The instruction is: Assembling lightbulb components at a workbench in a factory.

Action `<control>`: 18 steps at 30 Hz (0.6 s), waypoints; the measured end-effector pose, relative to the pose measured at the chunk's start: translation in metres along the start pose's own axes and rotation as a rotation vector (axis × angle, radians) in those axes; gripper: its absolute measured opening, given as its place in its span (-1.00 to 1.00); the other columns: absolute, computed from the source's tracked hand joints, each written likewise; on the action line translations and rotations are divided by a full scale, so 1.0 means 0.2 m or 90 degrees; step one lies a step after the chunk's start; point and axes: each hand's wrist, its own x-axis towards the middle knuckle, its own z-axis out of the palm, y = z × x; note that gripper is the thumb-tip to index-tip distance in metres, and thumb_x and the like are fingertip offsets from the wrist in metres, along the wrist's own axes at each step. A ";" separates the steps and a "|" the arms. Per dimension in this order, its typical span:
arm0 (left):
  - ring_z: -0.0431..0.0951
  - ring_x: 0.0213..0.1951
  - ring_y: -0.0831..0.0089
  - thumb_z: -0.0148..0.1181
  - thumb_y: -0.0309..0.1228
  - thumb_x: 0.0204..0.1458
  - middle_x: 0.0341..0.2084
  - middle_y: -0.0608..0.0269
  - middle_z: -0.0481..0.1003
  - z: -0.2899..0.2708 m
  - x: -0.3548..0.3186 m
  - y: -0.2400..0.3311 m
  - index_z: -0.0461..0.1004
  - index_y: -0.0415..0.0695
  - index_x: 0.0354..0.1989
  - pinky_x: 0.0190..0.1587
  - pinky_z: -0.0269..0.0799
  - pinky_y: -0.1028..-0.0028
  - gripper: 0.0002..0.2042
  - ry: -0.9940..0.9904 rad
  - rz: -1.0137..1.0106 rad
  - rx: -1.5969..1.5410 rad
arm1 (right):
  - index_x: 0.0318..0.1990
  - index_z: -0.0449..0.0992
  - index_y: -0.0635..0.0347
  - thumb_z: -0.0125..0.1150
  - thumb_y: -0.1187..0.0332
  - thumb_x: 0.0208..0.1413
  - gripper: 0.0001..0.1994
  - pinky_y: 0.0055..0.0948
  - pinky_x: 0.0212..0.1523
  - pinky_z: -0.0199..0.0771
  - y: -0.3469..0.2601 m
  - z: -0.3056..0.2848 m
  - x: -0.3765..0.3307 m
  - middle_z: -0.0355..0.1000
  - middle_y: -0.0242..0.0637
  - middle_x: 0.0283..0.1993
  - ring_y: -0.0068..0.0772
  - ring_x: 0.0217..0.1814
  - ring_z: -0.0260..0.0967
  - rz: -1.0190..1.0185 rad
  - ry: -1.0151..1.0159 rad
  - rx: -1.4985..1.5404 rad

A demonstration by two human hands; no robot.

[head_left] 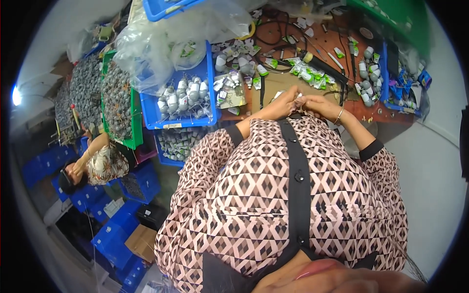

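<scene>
At the desk's (352,110) near edge, left hand (285,103) and right hand (318,104) meet, their grip impossible to tell; bracing both wrists should steady fine fingerwork.

Cardboard (271,85) lies on the tabletop (360,111) between a bin (212,97) of bulbs (183,101), left, and a tray (385,73), right; a bag (168,31) overlies the bin's back.
</scene>
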 end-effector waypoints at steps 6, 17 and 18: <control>0.41 -0.35 0.26 -0.09 -0.21 0.10 -0.43 0.00 0.36 -0.01 0.03 -0.06 0.21 -0.21 -0.23 -0.26 0.28 0.35 -0.71 0.011 0.017 -0.020 | -0.08 0.37 0.14 -0.12 0.32 0.16 -0.77 -0.39 -0.35 0.36 -0.02 0.02 -0.02 0.41 -0.18 -0.35 -0.20 -0.37 0.37 -0.435 0.241 -0.618; 0.42 -0.42 0.28 0.13 -0.34 -0.01 -0.39 0.09 0.40 -0.20 0.13 0.23 0.29 -0.20 -0.15 -0.35 0.34 0.42 -0.71 0.051 0.175 0.283 | -0.36 0.32 0.11 -0.14 0.19 0.18 -0.78 -0.76 -0.85 -0.21 -0.17 -0.09 0.01 0.13 -0.55 -0.71 -0.82 -0.82 -0.13 -0.019 -0.078 0.340; 0.43 -0.43 0.26 0.12 -0.34 -0.01 -0.41 0.07 0.41 -0.20 0.13 0.20 0.28 -0.20 -0.17 -0.35 0.34 0.41 -0.71 0.057 0.212 0.302 | -0.36 0.32 0.11 -0.14 0.19 0.18 -0.78 -0.76 -0.85 -0.22 -0.18 -0.06 0.01 0.14 -0.55 -0.71 -0.82 -0.82 -0.13 0.015 -0.100 0.364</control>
